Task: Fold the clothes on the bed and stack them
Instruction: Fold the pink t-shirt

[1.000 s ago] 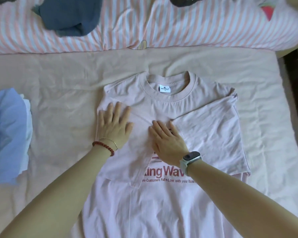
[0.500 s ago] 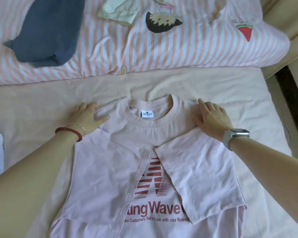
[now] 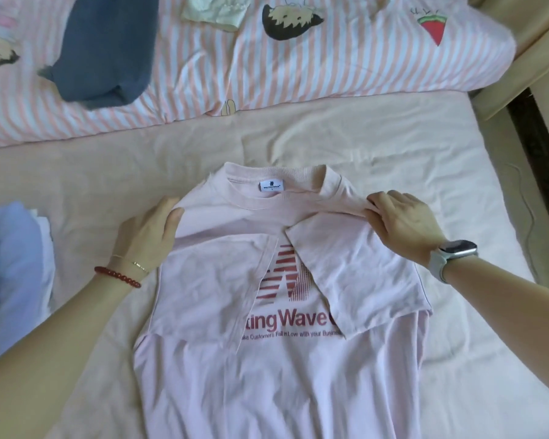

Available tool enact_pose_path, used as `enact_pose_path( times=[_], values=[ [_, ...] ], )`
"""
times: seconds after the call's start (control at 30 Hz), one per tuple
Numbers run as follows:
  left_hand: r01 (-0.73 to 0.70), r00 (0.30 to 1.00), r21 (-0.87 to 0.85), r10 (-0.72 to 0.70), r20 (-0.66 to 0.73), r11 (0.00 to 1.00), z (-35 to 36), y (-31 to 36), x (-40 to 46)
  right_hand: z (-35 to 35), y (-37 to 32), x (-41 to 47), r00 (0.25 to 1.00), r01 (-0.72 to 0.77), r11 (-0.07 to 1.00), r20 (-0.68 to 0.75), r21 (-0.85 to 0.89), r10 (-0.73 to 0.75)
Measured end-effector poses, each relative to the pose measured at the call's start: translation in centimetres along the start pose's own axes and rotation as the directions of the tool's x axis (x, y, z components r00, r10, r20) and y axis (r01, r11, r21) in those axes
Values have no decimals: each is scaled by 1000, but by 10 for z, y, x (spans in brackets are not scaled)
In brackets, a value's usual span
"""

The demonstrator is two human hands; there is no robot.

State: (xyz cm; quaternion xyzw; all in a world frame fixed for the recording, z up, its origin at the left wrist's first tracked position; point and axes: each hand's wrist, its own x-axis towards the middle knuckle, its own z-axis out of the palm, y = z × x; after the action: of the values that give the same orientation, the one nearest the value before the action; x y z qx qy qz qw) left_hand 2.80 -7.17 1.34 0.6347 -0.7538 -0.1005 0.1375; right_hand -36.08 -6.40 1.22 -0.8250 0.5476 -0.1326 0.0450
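Observation:
A pale pink T-shirt (image 3: 279,369) with red lettering lies face up on the bed, both sleeves folded in over the chest. My left hand (image 3: 151,234) grips its left shoulder, thumb on top and fingers tucked under the cloth. My right hand (image 3: 400,224) pinches the right shoulder, bunching the fabric. The collar end is lifted a little off the sheet. A pile of light blue and white clothes (image 3: 11,274) sits at the left edge.
A pink-striped quilt (image 3: 314,74) lies across the far side of the bed, with a dark blue garment (image 3: 105,49) and a small cream piece (image 3: 214,11) on it. The beige sheet (image 3: 409,153) spreads around the shirt. The bed's edge and a dark gap (image 3: 539,147) are at right.
Both hands left the middle of the chest, went out to the shoulders and took hold there. The collar end now rises off the sheet.

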Motion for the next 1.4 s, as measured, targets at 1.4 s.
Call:
enact_pose_path(
  times=[1.4],
  values=[
    [215,702,128,-244,668,968,1,-7,-69,-6,-19,-84,712,-309,931,602,-195,362]
  ],
)
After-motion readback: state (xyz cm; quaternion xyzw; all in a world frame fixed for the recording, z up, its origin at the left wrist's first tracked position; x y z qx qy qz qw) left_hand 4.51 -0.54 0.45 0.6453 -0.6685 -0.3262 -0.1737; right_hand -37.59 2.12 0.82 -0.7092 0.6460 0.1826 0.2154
